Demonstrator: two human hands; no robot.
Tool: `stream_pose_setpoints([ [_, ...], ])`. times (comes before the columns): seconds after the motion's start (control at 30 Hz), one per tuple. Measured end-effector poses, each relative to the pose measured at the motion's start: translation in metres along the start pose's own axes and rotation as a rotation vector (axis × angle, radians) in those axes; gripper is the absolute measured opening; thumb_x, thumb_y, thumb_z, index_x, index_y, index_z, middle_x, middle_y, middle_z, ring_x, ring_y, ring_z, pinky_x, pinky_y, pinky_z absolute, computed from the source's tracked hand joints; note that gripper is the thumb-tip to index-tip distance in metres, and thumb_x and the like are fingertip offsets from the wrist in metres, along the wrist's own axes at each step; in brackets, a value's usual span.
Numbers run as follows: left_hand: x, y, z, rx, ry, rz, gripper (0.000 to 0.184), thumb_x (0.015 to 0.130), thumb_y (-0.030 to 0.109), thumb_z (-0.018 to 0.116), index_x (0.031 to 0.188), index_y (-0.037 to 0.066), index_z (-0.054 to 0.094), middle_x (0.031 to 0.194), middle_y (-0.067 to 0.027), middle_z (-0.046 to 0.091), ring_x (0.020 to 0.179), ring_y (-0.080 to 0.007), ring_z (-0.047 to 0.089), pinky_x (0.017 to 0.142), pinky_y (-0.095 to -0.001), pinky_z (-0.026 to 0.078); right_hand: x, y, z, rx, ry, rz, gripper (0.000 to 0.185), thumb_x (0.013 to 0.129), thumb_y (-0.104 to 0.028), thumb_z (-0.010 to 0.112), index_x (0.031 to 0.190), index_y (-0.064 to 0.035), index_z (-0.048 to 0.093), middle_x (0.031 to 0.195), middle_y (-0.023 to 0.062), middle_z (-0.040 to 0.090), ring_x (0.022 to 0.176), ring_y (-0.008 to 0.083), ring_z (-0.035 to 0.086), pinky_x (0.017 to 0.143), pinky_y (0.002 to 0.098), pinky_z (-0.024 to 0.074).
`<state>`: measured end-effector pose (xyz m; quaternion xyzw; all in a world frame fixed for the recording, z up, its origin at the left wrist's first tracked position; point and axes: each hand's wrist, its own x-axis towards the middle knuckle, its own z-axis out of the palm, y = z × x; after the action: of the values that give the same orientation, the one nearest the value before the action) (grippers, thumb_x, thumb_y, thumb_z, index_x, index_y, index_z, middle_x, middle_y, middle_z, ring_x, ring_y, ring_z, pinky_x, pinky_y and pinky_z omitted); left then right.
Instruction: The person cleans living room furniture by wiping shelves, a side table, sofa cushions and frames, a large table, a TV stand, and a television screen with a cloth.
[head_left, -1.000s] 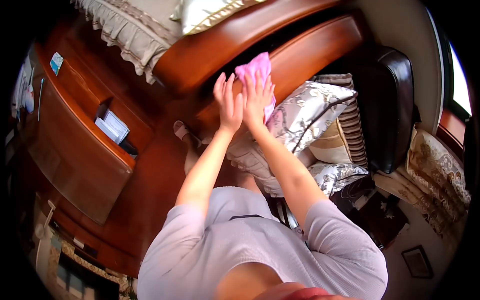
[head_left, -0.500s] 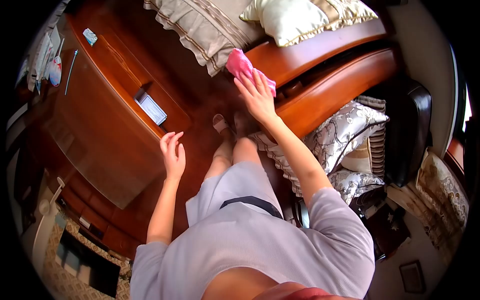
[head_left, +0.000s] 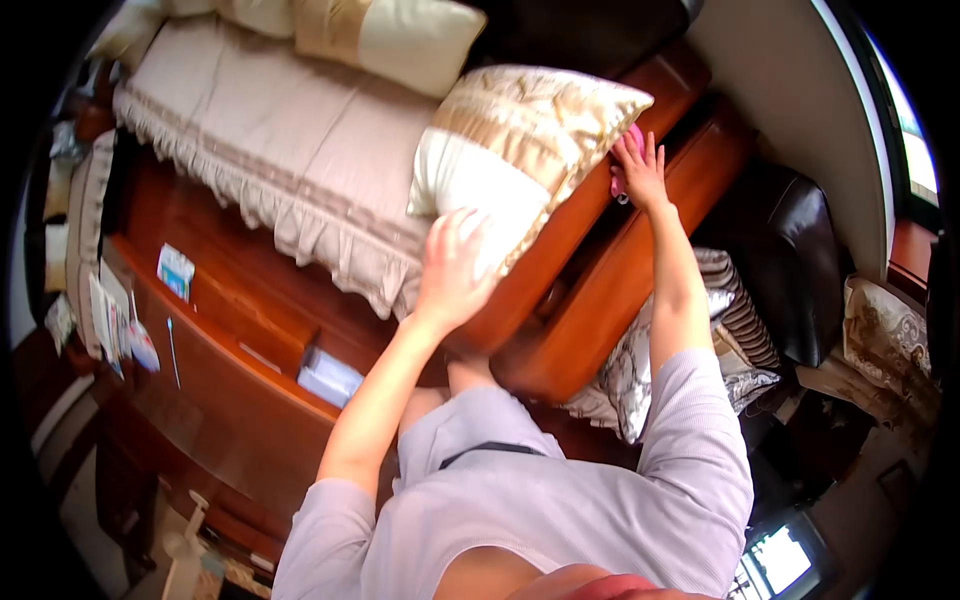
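My left hand [head_left: 452,272] rests against the lower left part of a cream and gold cushion [head_left: 535,150], its fingers stretched out and not wrapped round it. The cushion leans at the end of a sofa, beside the wooden armrest [head_left: 530,270]. My right hand [head_left: 645,175] holds a pink cloth [head_left: 618,184] against the far part of the armrest, fingers spread over it. Most of the cloth is hidden under the hand and fingers.
A beige ruffled sofa cover [head_left: 270,120] spreads to the left. A wooden coffee table [head_left: 240,400] stands at left, with a small packet [head_left: 175,272] and a pale box [head_left: 330,377]. A second wooden armrest [head_left: 590,345] and a black leather seat [head_left: 790,250] are at right.
My right hand has moved with the pink cloth up and right, farther along the armrest. From beside the table, my left hand has come up to the cushion. The view has shifted toward the sofa.
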<state>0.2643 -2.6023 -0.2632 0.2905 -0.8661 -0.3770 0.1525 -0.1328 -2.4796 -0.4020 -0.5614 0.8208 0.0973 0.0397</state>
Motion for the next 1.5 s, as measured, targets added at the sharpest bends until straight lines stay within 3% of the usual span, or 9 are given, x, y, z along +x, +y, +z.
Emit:
stream_pose_setpoints([
  [0.2, 0.125, -0.017, 0.074, 0.102, -0.455, -0.225, 0.123, 0.065, 0.053, 0.082, 0.157, 0.027, 0.003, 0.161, -0.0170, -0.007, 0.146, -0.0470, -0.011, 0.107, -0.0743, 0.004, 0.131, 0.077, 0.009, 0.079, 0.458, 0.203, 0.071, 0.091, -0.061, 0.046, 0.151, -0.0278, 0.029, 0.159, 0.0094, 0.022, 0.146, 0.0455, 0.009, 0.112, 0.0688, 0.0088],
  [0.3, 0.140, -0.048, 0.103, 0.310, -0.699, -0.294, 0.132, 0.065, 0.061, 0.079, 0.156, 0.020, -0.008, 0.159, -0.0184, -0.022, 0.141, -0.0488, -0.026, 0.100, -0.0795, -0.003, 0.189, 0.141, 0.005, -0.165, 0.176, 0.372, 0.067, 0.092, -0.058, 0.046, 0.150, -0.0269, 0.032, 0.157, 0.0088, 0.025, 0.144, 0.0461, 0.016, 0.110, 0.0704, 0.0130],
  [0.5, 0.174, -0.076, 0.132, 0.332, -0.886, -0.338, 0.134, 0.063, 0.064, 0.076, 0.155, 0.012, -0.006, 0.157, -0.0225, -0.024, 0.139, -0.0505, -0.028, 0.099, -0.0796, -0.005, 0.220, 0.176, -0.025, 0.050, 0.440, 0.293, 0.048, 0.095, -0.036, 0.045, 0.137, -0.0125, 0.052, 0.145, 0.0086, 0.047, 0.130, 0.0276, 0.047, 0.108, 0.0422, 0.0375],
  [0.77, 0.163, -0.063, 0.134, 0.319, -0.755, -0.343, 0.130, 0.066, 0.062, 0.075, 0.156, 0.017, -0.007, 0.158, -0.0180, -0.024, 0.140, -0.0471, -0.029, 0.099, -0.0789, -0.006, 0.211, 0.141, -0.050, 0.246, 0.779, 0.623, 0.040, 0.095, -0.021, 0.043, 0.132, -0.0101, 0.056, 0.129, 0.0141, 0.060, 0.122, 0.0332, 0.053, 0.107, 0.0448, 0.0371],
  [0.83, 0.166, -0.063, 0.132, 0.294, -0.783, -0.354, 0.132, 0.066, 0.063, 0.075, 0.155, 0.019, -0.011, 0.158, -0.0163, -0.027, 0.140, -0.0467, -0.030, 0.099, -0.0787, -0.006, 0.216, 0.159, 0.014, 0.727, 0.952, 0.857, 0.039, 0.097, -0.017, 0.040, 0.131, -0.0058, 0.056, 0.133, 0.0158, 0.056, 0.124, 0.0326, 0.052, 0.109, 0.0474, 0.0341],
  [1.0, 0.168, -0.056, 0.121, 0.287, -0.729, -0.327, 0.129, 0.065, 0.065, 0.075, 0.156, 0.025, -0.008, 0.160, -0.0132, -0.022, 0.142, -0.0450, -0.025, 0.101, -0.0786, 0.000, 0.164, 0.077, -0.112, 2.388, 0.890, 0.287, 0.059, 0.101, -0.043, 0.038, 0.141, -0.0005, 0.041, 0.143, 0.0150, 0.046, 0.127, 0.0311, 0.048, 0.109, 0.0481, 0.0361],
  [1.17, 0.163, -0.053, 0.058, 0.142, -0.780, -0.148, 0.120, 0.066, 0.066, 0.074, 0.156, 0.031, 0.002, 0.162, -0.0156, -0.007, 0.145, -0.0498, -0.007, 0.107, -0.0729, 0.007, 0.168, 0.082, -0.239, 2.151, 0.659, 0.131, 0.070, 0.098, -0.061, 0.031, 0.140, -0.0052, 0.042, 0.117, 0.0092, 0.059, 0.089, 0.0210, 0.058, 0.081, 0.0354, 0.0519],
  [1.27, 0.157, -0.088, -0.009, -0.276, -0.515, 0.101, 0.081, 0.081, 0.041, 0.072, 0.150, 0.021, 0.035, 0.159, -0.0181, 0.012, 0.144, -0.0441, 0.019, 0.113, -0.0540, 0.023, 0.258, 0.108, -0.170, 0.135, 0.692, 0.422, 0.054, 0.100, -0.051, 0.037, 0.131, -0.0078, 0.051, 0.120, 0.0151, 0.061, 0.104, 0.0371, 0.060, 0.094, 0.0478, 0.0455],
  [1.5, 0.163, -0.241, -0.203, -0.314, -0.241, 0.071, 0.037, 0.088, 0.015, 0.062, 0.124, 0.009, 0.060, 0.135, -0.0153, 0.052, 0.128, -0.0339, 0.046, 0.108, -0.0421, 0.037, 0.284, 0.024, -0.232, 0.213, 0.672, 0.619, 0.055, 0.101, -0.043, 0.034, 0.128, -0.0019, 0.059, 0.131, 0.0191, 0.058, 0.124, 0.0352, 0.052, 0.106, 0.0437, 0.0379],
])
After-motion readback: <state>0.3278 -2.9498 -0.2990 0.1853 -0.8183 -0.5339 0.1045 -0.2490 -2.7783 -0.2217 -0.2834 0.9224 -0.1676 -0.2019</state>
